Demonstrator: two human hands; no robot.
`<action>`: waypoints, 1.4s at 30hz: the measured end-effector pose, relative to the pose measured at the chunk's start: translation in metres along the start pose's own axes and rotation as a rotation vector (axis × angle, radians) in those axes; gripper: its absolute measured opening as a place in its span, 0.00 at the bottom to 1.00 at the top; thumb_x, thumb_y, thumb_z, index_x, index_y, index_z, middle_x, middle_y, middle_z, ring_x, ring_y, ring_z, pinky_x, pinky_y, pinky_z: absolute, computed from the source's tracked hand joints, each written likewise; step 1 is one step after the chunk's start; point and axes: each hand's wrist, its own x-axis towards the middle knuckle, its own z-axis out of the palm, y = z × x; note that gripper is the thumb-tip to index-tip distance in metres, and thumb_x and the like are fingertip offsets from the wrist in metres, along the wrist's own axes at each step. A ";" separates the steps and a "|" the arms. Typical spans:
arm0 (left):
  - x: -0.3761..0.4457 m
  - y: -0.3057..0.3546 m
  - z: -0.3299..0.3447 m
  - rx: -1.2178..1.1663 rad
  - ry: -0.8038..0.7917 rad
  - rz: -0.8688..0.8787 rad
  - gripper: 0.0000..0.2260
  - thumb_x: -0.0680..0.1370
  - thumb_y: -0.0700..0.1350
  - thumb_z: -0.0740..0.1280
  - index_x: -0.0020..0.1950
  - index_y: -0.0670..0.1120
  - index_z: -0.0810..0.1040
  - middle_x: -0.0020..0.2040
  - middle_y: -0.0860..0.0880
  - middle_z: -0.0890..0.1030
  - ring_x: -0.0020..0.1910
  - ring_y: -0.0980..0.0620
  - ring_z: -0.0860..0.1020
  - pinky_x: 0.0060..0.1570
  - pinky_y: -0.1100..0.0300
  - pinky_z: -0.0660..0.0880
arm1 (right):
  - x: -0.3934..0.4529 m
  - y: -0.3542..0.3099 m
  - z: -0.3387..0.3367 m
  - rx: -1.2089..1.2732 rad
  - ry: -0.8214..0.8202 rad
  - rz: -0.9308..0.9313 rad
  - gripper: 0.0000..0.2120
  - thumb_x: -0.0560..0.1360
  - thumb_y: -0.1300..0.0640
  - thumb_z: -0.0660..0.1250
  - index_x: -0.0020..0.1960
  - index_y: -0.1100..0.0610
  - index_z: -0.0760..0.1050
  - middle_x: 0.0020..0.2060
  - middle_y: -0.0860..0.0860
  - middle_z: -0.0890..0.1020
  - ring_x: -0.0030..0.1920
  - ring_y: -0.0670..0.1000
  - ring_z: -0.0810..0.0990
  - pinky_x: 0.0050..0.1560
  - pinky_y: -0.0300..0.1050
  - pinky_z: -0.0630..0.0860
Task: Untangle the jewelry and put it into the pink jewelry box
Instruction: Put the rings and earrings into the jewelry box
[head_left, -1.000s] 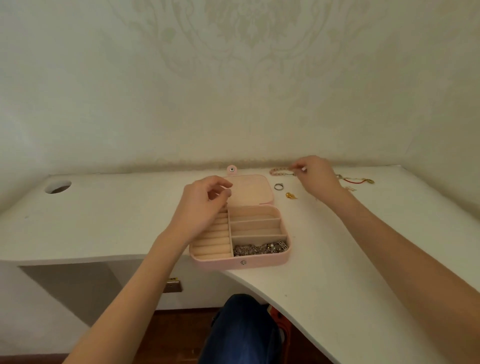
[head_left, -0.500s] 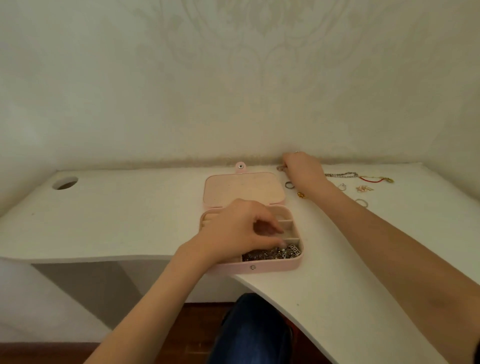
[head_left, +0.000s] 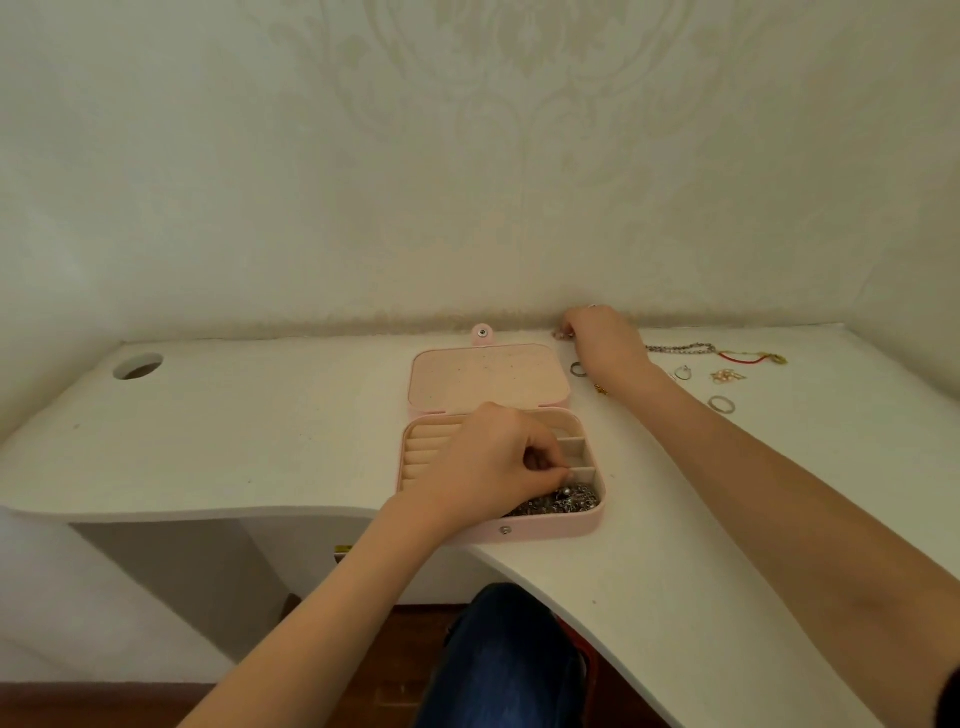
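The pink jewelry box (head_left: 550, 527) lies open at the desk's front edge, its lid (head_left: 485, 375) flat behind it. A heap of silver chain (head_left: 563, 501) fills the front right compartment. My left hand (head_left: 488, 460) hovers over the box with fingertips pinched just above that chain; whether it grips anything is unclear. My right hand (head_left: 602, 340) rests by the wall right of the lid, fingers closed on a pinkish beaded bracelet (head_left: 560, 333).
Loose jewelry lies right of the box: a beaded chain (head_left: 680, 348), a red cord bracelet (head_left: 748, 357), rings (head_left: 722, 404) (head_left: 577, 369) and small gold pieces (head_left: 724, 375). A cable hole (head_left: 137, 366) sits at the desk's far left. My knee (head_left: 504, 654) is under the desk.
My left hand moved down from the ring rolls onto the front right compartment over the chain. My right hand stayed on the pink bracelet by the wall. The camera shifted.
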 end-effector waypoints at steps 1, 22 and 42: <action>0.000 0.000 0.000 0.006 0.005 0.005 0.03 0.71 0.44 0.73 0.39 0.45 0.85 0.36 0.52 0.84 0.36 0.58 0.78 0.36 0.74 0.69 | 0.001 0.001 0.001 0.013 -0.007 -0.003 0.16 0.71 0.69 0.64 0.57 0.60 0.77 0.54 0.60 0.79 0.55 0.60 0.77 0.47 0.46 0.71; -0.004 0.002 -0.021 -0.647 0.336 -0.345 0.04 0.73 0.34 0.69 0.44 0.42 0.80 0.32 0.49 0.82 0.33 0.54 0.81 0.40 0.64 0.78 | -0.112 -0.041 -0.092 1.209 -0.148 0.016 0.11 0.73 0.73 0.65 0.43 0.58 0.79 0.35 0.53 0.79 0.33 0.44 0.80 0.40 0.37 0.80; -0.013 -0.018 -0.015 0.193 0.216 -0.202 0.07 0.75 0.51 0.67 0.46 0.51 0.83 0.43 0.55 0.78 0.50 0.52 0.72 0.48 0.51 0.73 | -0.074 0.030 -0.077 0.445 0.104 0.117 0.09 0.75 0.64 0.65 0.51 0.59 0.82 0.43 0.49 0.82 0.39 0.45 0.76 0.38 0.24 0.67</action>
